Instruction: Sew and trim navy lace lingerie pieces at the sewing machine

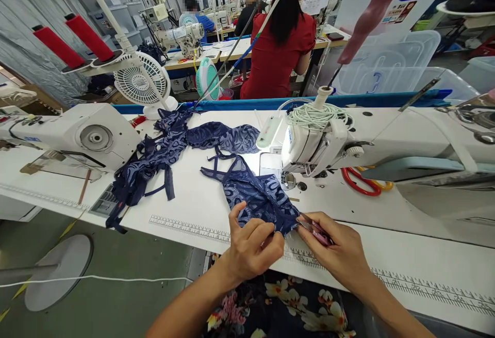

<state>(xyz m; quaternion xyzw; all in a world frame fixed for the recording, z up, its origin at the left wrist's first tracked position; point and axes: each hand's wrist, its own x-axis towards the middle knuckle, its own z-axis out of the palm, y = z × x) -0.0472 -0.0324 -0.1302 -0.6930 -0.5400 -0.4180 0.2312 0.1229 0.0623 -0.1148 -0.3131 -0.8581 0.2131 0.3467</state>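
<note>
A navy lace garment piece (251, 191) lies on the white sewing table (193, 183), just in front of the sewing machine's needle area. My left hand (253, 245) is closed on the garment's near edge, with the index finger raised. In my right hand (336, 245) is a pair of small thread snips (319, 232) with pinkish handles; their blades touch the garment's right corner. Farther back, a navy lace bra cup piece (232, 138) rests beside a heap of more navy lace pieces (154, 162) with dangling straps.
On the right stands a white sewing machine (386, 137), with red-handled scissors (361, 182) under its arm. Another machine (85, 134) is at the left, near a white fan (141, 81) and red thread cones (88, 37). A printed ruler (189, 228) runs along the front edge. A person in red (284, 49) sits ahead.
</note>
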